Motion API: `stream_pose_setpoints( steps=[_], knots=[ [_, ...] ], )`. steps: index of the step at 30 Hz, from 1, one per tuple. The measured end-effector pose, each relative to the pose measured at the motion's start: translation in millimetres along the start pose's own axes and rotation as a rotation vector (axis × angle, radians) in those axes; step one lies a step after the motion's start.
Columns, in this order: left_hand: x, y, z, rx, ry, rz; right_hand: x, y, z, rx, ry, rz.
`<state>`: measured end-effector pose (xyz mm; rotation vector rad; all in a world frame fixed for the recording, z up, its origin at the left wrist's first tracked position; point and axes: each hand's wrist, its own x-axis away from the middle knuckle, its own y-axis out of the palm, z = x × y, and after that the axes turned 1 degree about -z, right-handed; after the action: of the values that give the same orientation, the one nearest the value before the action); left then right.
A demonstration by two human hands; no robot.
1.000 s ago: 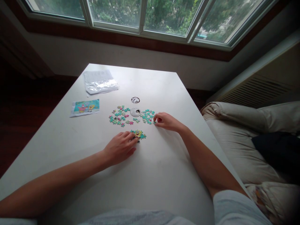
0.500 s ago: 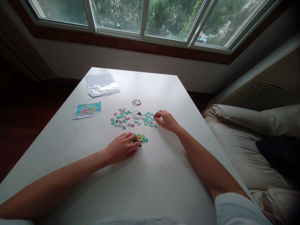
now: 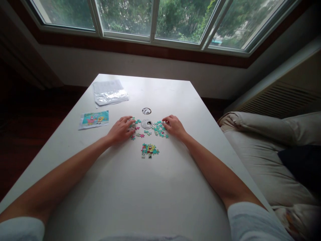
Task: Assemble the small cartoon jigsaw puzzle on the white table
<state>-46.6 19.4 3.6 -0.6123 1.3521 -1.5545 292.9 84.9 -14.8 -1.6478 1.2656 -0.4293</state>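
Loose jigsaw puzzle pieces in teal, pink and other colours lie in two clusters on the white table (image 3: 160, 187). Over the left cluster (image 3: 137, 127) rests my left hand (image 3: 120, 130), its fingers apart and covering some of the pieces. My right hand (image 3: 175, 126) is at the right cluster (image 3: 158, 128), fingers bent and spread, touching or just above its far edge. Nearer to me, a partly joined puzzle section (image 3: 149, 149) with a yellow cartoon figure lies untouched by either hand. Between the clusters is a round grey disc (image 3: 146, 124) with a hole in it.
A printed picture sheet (image 3: 94, 119) of the cartoon lies at the left. Behind it are papers with a clear plastic sleeve (image 3: 110, 92). Another round opening or insert (image 3: 146, 110) shows farther back in the tabletop. A cushioned sofa (image 3: 255, 150) stands along the right side.
My left hand has left the joined puzzle section and moved left and away from me to the left cluster. My right hand has shifted slightly over the right cluster.
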Motion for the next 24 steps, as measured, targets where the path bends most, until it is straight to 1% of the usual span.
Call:
stream_pose_setpoints(
  steps=[3, 6, 10, 14, 18, 21, 24],
  knots=[
    [-9, 9.5, -9, 0.008, -0.017, -0.002, 2, 2, -1, 0.016, 0.011, 0.023],
    [-10, 14.6, -8, 0.016, 0.000, -0.048, 6, 1, -1, 0.040, 0.012, 0.035],
    [-2, 13.0, -1, 0.033, 0.052, -0.087, 8, 1, -2, 0.039, 0.008, 0.020],
    [4, 8.0, 2, 0.131, 0.094, -0.061, 8, 2, -4, 0.033, 0.011, 0.022],
    [1, 8.5, -2, 0.220, 0.023, 0.009, 8, 3, -4, 0.036, 0.004, 0.025],
    [-5, 12.6, -7, 0.263, -0.024, 0.025, 8, 2, -3, 0.036, -0.005, 0.016],
    [-11, 16.2, -13, 0.365, -0.065, 0.034, 6, 3, -2, 0.031, 0.000, 0.010]
  ],
)
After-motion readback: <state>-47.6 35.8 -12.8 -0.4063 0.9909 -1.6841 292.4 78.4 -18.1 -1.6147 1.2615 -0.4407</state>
